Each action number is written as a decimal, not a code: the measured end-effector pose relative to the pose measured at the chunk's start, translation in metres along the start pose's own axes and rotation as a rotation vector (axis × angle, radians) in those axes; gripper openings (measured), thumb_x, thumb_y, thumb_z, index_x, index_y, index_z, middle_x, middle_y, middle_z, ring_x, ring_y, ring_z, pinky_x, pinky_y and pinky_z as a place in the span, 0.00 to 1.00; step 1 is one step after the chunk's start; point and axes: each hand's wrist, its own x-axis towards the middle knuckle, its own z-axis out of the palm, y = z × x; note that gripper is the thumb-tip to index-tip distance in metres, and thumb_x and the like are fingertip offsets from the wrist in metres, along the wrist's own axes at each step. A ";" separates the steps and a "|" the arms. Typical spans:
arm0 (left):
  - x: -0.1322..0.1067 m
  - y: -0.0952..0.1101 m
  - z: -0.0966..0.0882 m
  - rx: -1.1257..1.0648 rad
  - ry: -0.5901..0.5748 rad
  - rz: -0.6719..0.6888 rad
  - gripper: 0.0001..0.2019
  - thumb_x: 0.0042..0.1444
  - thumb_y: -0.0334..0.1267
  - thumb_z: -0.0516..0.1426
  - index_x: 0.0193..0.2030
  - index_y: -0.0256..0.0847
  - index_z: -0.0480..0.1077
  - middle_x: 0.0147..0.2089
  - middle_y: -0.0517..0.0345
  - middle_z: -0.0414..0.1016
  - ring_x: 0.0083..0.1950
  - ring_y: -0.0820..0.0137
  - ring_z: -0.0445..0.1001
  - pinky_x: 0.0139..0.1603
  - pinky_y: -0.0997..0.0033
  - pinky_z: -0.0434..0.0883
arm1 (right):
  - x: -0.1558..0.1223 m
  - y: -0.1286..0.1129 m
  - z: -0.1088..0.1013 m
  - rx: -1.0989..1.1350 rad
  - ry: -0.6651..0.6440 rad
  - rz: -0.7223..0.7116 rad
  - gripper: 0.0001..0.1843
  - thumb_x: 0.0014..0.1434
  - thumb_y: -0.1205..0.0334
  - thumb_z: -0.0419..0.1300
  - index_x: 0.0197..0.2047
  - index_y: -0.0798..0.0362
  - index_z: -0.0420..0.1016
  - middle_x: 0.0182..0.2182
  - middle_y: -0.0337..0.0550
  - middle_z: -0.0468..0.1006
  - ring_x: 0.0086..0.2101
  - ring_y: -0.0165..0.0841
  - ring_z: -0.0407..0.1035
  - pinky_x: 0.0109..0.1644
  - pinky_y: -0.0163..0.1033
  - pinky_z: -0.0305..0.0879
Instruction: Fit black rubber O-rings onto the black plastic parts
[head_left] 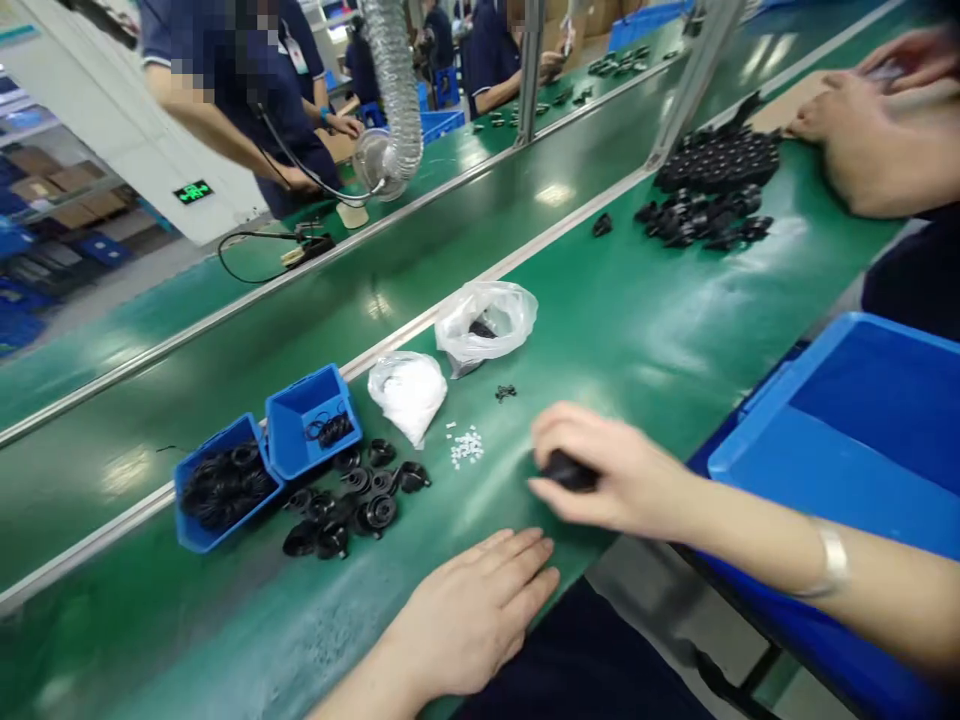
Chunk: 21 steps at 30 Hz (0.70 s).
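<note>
My right hand point(611, 472) is curled around a small black part point(568, 470) just above the green belt point(645, 330), with a silver bracelet on that wrist. Flat on the belt's near edge lies my left hand point(480, 608), fingers stretched out and together, holding nothing. To its left lies a pile of black round parts point(352, 500). A small heap of tiny white pieces point(466, 446) sits between the pile and my right hand. A few tiny black pieces point(505, 392) lie further back.
Two small blue bins point(217, 483) point(311, 417) hold black rings. Two plastic bags point(409, 392) point(486, 322) lie behind them. A big blue crate point(847, 440) stands at my right. Another person's hands point(855, 120) work by more black parts point(712, 185). Other workers stand across the line.
</note>
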 end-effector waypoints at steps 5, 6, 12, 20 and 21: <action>-0.010 0.004 0.005 -0.102 0.021 -0.064 0.25 0.67 0.36 0.45 0.70 0.41 0.51 0.68 0.52 0.64 0.66 0.65 0.65 0.67 0.63 0.63 | 0.051 -0.032 0.108 0.036 -0.191 -0.175 0.19 0.57 0.50 0.64 0.46 0.52 0.71 0.43 0.48 0.72 0.41 0.38 0.68 0.44 0.42 0.71; -0.012 0.004 0.006 -0.113 0.027 -0.093 0.25 0.67 0.37 0.45 0.70 0.42 0.51 0.67 0.52 0.65 0.64 0.64 0.67 0.66 0.62 0.64 | 0.056 -0.036 0.118 0.027 -0.208 -0.200 0.24 0.55 0.47 0.66 0.49 0.53 0.70 0.46 0.50 0.71 0.44 0.40 0.68 0.47 0.44 0.71; -0.023 -0.012 0.007 -0.129 0.095 -0.249 0.26 0.62 0.41 0.53 0.67 0.42 0.57 0.65 0.47 0.66 0.66 0.56 0.65 0.66 0.51 0.65 | 0.057 -0.034 0.072 0.001 -0.171 -0.158 0.18 0.63 0.57 0.58 0.55 0.52 0.67 0.53 0.53 0.69 0.53 0.41 0.64 0.57 0.48 0.66; -0.030 -0.051 0.011 0.019 0.228 -0.142 0.28 0.64 0.39 0.52 0.69 0.44 0.54 0.73 0.52 0.54 0.70 0.59 0.59 0.67 0.57 0.65 | -0.092 0.008 -0.092 -0.500 0.132 0.436 0.18 0.60 0.49 0.61 0.49 0.50 0.69 0.42 0.49 0.73 0.40 0.40 0.71 0.43 0.45 0.72; -0.028 -0.054 0.012 0.045 0.244 -0.124 0.28 0.63 0.41 0.53 0.70 0.44 0.54 0.72 0.52 0.55 0.69 0.59 0.60 0.66 0.57 0.65 | -0.124 0.005 -0.100 -0.497 0.009 0.543 0.22 0.58 0.47 0.63 0.50 0.50 0.69 0.42 0.49 0.75 0.39 0.40 0.72 0.41 0.43 0.72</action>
